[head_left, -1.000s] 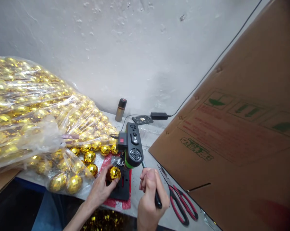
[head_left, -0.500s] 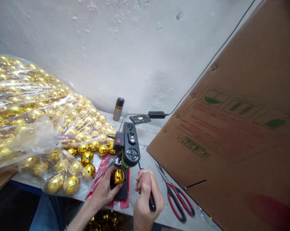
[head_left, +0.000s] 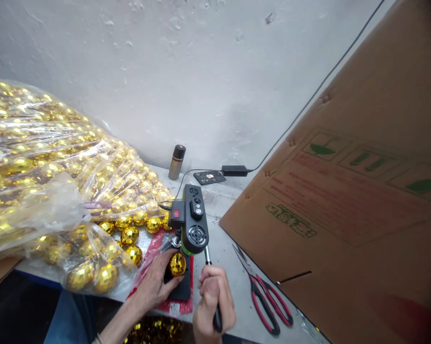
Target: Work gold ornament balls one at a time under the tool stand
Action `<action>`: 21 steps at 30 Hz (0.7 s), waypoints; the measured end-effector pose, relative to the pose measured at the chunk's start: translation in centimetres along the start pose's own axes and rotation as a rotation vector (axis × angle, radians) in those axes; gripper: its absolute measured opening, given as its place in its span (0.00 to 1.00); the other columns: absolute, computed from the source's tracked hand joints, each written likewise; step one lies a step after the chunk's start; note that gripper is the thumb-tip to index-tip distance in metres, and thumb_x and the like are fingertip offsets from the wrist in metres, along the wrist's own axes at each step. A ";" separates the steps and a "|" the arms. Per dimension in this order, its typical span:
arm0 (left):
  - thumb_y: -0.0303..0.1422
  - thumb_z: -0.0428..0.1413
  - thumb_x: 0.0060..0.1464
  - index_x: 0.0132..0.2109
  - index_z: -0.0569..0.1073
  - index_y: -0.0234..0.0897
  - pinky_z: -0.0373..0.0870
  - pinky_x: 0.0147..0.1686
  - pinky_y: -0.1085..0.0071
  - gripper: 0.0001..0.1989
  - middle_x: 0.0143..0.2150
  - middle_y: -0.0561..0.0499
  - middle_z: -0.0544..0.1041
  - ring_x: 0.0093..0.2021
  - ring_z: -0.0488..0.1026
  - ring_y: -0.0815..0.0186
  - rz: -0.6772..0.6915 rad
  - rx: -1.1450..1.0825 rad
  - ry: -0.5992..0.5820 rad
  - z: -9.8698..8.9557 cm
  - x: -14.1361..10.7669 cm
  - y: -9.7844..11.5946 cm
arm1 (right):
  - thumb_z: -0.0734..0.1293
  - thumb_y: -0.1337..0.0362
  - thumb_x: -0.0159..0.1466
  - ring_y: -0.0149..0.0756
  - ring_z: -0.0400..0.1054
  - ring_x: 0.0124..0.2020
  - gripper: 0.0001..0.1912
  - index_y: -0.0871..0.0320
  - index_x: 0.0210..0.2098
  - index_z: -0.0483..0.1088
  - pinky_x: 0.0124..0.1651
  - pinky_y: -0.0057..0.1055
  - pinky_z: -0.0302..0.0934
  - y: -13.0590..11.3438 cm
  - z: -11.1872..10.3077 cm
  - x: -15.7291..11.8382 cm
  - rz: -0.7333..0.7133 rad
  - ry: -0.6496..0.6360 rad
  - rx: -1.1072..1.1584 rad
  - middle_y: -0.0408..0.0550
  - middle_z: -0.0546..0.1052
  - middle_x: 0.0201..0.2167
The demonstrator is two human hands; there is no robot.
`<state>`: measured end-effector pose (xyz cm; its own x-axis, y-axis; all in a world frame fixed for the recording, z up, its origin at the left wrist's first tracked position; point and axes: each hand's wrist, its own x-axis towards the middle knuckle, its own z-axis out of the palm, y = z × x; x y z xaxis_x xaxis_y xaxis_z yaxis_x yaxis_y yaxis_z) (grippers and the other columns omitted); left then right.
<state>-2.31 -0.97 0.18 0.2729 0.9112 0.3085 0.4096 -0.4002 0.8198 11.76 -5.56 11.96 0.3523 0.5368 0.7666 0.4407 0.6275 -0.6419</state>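
A small black bench press with a lever (head_left: 195, 220) stands on the table, its base on a red plastic sheet. My left hand (head_left: 157, 281) curls its fingers and thumb around a gold mirrored ball (head_left: 177, 264) under the press head. My right hand (head_left: 215, 300) is closed around the black handle (head_left: 217, 320) of the press lever. More gold balls (head_left: 130, 235) lie loose just left of the press.
A large clear bag (head_left: 57, 157) of gold balls fills the left. Red-and-black scissors (head_left: 263, 291) lie right of my right hand, beside a big cardboard box (head_left: 330, 215). Behind the press are a bottle (head_left: 176, 162), a phone (head_left: 209, 177) and a power adapter (head_left: 235, 170).
My right hand and the lever handle have shifted slightly left and nearer the press. My left hand stays around the ball. The view has moved slightly.
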 end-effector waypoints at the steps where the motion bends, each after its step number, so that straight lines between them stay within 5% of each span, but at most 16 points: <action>1: 0.39 0.63 0.62 0.67 0.72 0.40 0.80 0.61 0.46 0.28 0.62 0.36 0.82 0.61 0.81 0.44 -0.004 -0.001 0.002 0.0 0.0 0.1 | 0.59 0.68 0.77 0.30 0.65 0.26 0.17 0.54 0.30 0.64 0.31 0.29 0.58 0.5 0.0 -0.5 -0.008 0.003 -0.003 0.40 0.70 0.26; 13: 0.41 0.63 0.62 0.68 0.72 0.41 0.79 0.63 0.44 0.29 0.64 0.35 0.81 0.63 0.80 0.44 -0.015 -0.026 0.000 0.7 -0.3 -0.8 | 0.58 0.67 0.76 0.30 0.62 0.26 0.18 0.53 0.27 0.60 0.33 0.31 0.58 1.3 1.6 -1.8 -0.053 0.157 -0.024 0.39 0.66 0.26; 21: 0.39 0.63 0.62 0.69 0.70 0.38 0.77 0.64 0.42 0.30 0.66 0.33 0.79 0.65 0.78 0.43 -0.009 -0.022 -0.016 0.9 -0.3 -0.8 | 0.58 0.66 0.77 0.30 0.62 0.27 0.19 0.54 0.28 0.63 0.37 0.32 0.58 1.5 1.5 -2.1 -0.036 0.147 -0.030 0.38 0.68 0.27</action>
<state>-1.98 -1.05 -0.98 0.2831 0.9132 0.2931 0.3934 -0.3893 0.8329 10.49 -4.92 9.40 0.4522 0.4242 0.7846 0.4788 0.6267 -0.6148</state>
